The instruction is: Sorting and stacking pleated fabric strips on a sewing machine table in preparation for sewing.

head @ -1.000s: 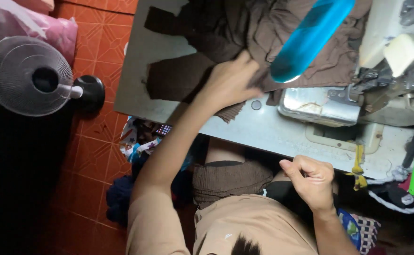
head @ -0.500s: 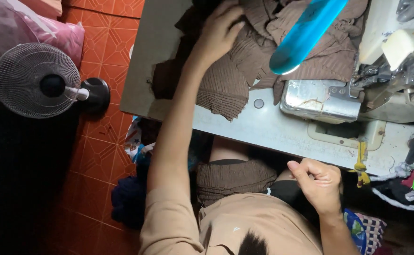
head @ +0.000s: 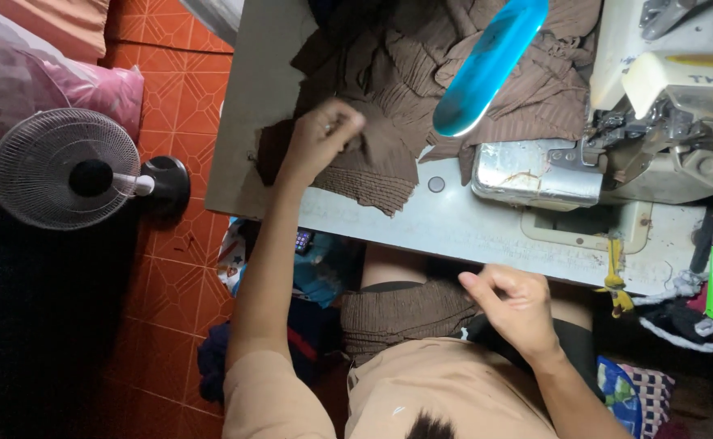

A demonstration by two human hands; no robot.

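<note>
Left hand (head: 324, 134) is reaching across the counter (head: 251, 106) and pinching a brown ribbed piece (head: 373, 158) at the near edge of the fabric pile (head: 421, 57); fingers are closing on cloth. Right hand (head: 515, 305) is hanging loosely curled above the lap, grasping nothing that I can make out, just beside another brown piece (head: 401, 313) lying on the thighs. Step in hand, as judged: picking one piece off the pile. Next move is likely calling for separating a single layer cleanly and bringing it toward the sewing machine (head: 657, 106), clear of the blue lamp (head: 491, 65).
</note>
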